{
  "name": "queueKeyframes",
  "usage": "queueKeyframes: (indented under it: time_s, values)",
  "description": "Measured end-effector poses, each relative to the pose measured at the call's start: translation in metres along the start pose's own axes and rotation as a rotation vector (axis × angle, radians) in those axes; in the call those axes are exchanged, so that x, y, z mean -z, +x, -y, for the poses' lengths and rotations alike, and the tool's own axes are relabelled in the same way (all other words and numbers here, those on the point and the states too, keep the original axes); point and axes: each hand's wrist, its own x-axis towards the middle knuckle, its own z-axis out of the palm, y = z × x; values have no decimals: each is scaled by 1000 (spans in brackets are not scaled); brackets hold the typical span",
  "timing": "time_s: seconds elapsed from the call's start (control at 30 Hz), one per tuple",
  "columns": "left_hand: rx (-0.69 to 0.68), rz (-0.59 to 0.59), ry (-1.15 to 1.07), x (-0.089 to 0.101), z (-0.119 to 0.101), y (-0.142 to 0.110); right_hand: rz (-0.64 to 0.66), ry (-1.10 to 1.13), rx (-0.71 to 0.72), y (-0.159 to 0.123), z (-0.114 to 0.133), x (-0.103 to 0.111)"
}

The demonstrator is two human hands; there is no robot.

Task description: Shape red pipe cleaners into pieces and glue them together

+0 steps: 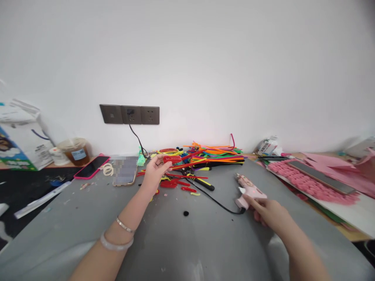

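Note:
My left hand point(156, 171) is raised at the middle of the table, thumb and fingers pinched on a red fuzzy piece of folded pipe cleaner point(172, 159). More red pipe-cleaner pieces point(168, 183) lie below it, beside pliers point(202, 182) with black and yellow handles. To the right, my right hand point(266, 210) has its fingers closed at the handle of a pink hot glue gun point(250, 189). The gun's nozzle points away and to the left. Some of the right fingers are hidden under the hand.
Colourful pipe cleaners point(216, 154) are heaped against the wall. A black cord point(216, 201) crosses the table from the gun; another plug sits in the wall socket point(131, 114). Phones point(92, 167) and a drink cup point(75, 151) stand left. A pink braided mat point(313, 181) lies right.

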Motion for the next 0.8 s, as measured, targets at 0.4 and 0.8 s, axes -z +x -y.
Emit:
queueKeyframes:
  time_s: [0.4,0.8]
  values:
    - [-74,-88,-39,6,1,6,153,-74,857,-43,149,-54]
    - [-61,-45,-16,3,-1,4,117,-378,805,-39,190,-113]
